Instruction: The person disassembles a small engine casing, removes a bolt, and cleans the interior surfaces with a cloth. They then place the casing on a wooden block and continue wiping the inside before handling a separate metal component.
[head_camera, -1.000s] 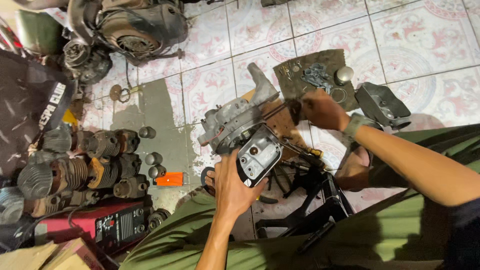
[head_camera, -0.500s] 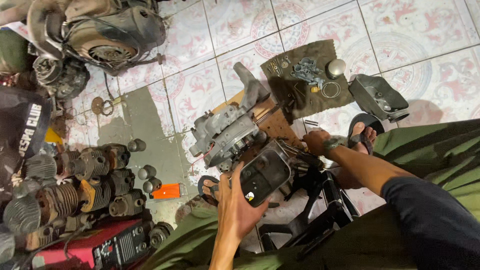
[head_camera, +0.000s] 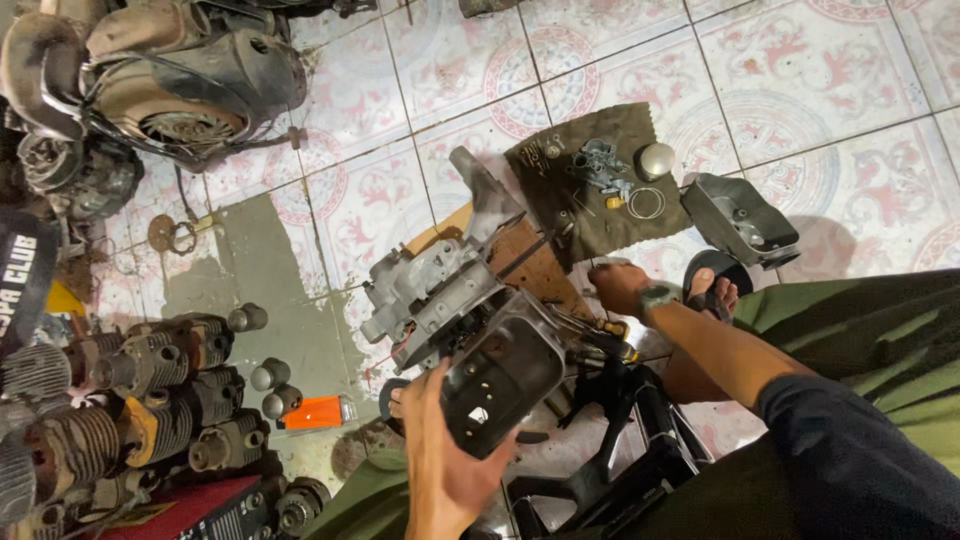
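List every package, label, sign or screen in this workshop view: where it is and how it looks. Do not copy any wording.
Black banner: far left edge, dark fabric with white lettering, partly cut off.
Orange packet or tag: on the floor beside the row of engine cylinders, small and rectangular; its kind is unclear.
No screens visible.

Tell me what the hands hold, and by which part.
Left hand grips the dark metal housing by its lower edge. Right hand: cannot tell.

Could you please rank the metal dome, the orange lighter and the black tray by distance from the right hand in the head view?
From the right hand:
1. Black tray, on the tiles just beyond it.
2. Metal dome, on the dark cloth farther up.
3. Orange lighter, far across, beside the cylinders.
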